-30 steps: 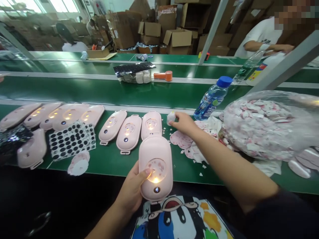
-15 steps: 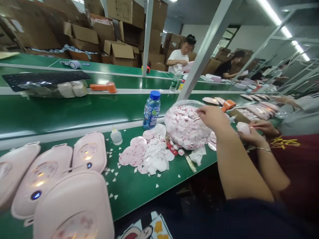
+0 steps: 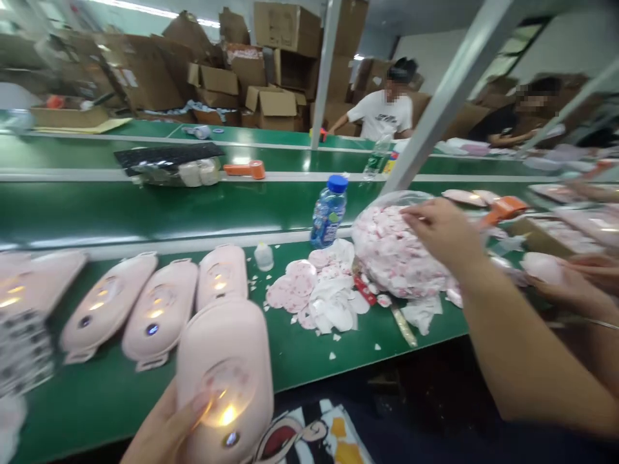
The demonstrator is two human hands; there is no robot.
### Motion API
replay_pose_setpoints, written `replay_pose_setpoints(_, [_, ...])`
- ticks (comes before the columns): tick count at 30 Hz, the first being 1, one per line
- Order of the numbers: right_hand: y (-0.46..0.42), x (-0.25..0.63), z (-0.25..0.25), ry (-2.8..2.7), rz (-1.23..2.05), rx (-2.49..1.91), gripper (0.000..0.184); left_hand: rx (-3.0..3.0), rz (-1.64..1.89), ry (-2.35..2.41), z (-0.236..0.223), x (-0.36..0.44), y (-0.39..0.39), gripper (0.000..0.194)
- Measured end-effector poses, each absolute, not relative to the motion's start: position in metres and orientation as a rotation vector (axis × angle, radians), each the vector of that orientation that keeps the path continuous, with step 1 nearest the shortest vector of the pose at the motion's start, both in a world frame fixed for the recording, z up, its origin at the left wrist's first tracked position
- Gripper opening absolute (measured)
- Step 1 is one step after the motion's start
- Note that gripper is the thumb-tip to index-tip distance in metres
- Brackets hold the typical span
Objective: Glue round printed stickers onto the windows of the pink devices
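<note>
My left hand [image 3: 162, 425] grips a pale pink, rounded device [image 3: 217, 341] at the bottom of the view. Its thumb lies by the device's lit round window, above a small dark button. My right hand [image 3: 442, 232] reaches to a clear plastic bag [image 3: 396, 251] heaped with small white-and-pink pieces. Its thumb and fingers come together at the heap's upper edge; whatever is between them is too small to tell. Left of the bag lie pink-spotted round discs [image 3: 297, 283] and crumpled white backing paper [image 3: 333, 306]. A red-handled tool [image 3: 363, 290] lies against the bag.
Several similar pink devices [image 3: 162, 309] lie at left. A blue-capped bottle [image 3: 329, 212] and a small squeeze bottle [image 3: 264, 256] stand behind the discs. An orange tape dispenser [image 3: 505, 209] sits right of the bag. A co-worker's hands [image 3: 565, 283] hold a pale piece at right.
The view has swung left, showing more pink devices. My left hand has come into sight holding the front device, now tilted more upright. My right hand remains at the bag.
</note>
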State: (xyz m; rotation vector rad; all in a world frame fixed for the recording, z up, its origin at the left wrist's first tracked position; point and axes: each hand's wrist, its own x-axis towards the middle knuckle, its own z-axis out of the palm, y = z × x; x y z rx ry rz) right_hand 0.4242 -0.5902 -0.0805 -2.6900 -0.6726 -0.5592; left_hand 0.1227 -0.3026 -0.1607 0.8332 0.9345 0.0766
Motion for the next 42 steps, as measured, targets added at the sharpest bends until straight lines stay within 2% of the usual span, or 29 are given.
replay_pose_setpoints(3, [-0.556, 0.354, -0.081, -0.798, -0.417, -2.335, 0.027, 0.866, 0.233, 0.762, -0.154, 0.132, -0.315, 0.080])
replay_pose_setpoints(6, [-0.509, 0.286, -0.095, -1.255, -0.110, -1.876, 0.007, 0.807, 0.259, 0.643, -0.154, 0.144, -0.326, 0.059])
replay_pose_setpoints(8, [-0.481, 0.258, -0.107, -1.275, -0.105, -1.773, 0.009, 0.769, 0.246, 0.572, -0.153, 0.148, -0.333, 0.053])
replay_pose_setpoints(12, [-0.452, 0.248, -0.126, -1.243, -0.205, -1.806, 0.007, 0.697, 0.213, 0.471, -0.149, 0.147, -0.343, 0.050])
replay_pose_setpoints(17, [-0.454, 0.251, -0.129, -1.244, -0.389, -1.927, 0.006, 0.635, 0.235, 0.447, -0.148, 0.143, -0.344, 0.051])
replay_pose_setpoints(25, [-0.463, 0.243, -0.128, -1.331, -0.368, -1.993, 0.022, 0.660, 0.229, 0.437, -0.148, 0.139, -0.345, 0.056])
replay_pose_setpoints(27, [-0.466, 0.244, -0.130, -1.280, -0.303, -1.950, 0.030, 0.669, 0.229, 0.427, -0.148, 0.137, -0.344, 0.057])
replay_pose_setpoints(30, [-0.469, 0.245, -0.137, -1.114, -0.125, -1.873, 0.054, 0.661, 0.227, 0.440, -0.148, 0.135, -0.343, 0.063])
replay_pose_setpoints(33, [-0.471, 0.242, -0.148, -0.884, 0.310, -1.730, 0.073, 0.660, 0.220, 0.454, -0.148, 0.134, -0.343, 0.070])
replay_pose_setpoints(35, [-0.470, 0.239, -0.155, -0.724, 0.601, -1.561, 0.075, 0.664, 0.224, 0.458, -0.148, 0.133, -0.343, 0.071])
replay_pose_setpoints(37, [-0.469, 0.235, -0.159, -0.618, 0.740, -1.447, 0.073, 0.672, 0.226, 0.464, -0.149, 0.133, -0.343, 0.069])
replay_pose_setpoints(42, [-0.468, 0.232, -0.159, -0.593, 0.738, -1.433, 0.069, 0.698, 0.230, 0.483, -0.149, 0.131, -0.343, 0.056])
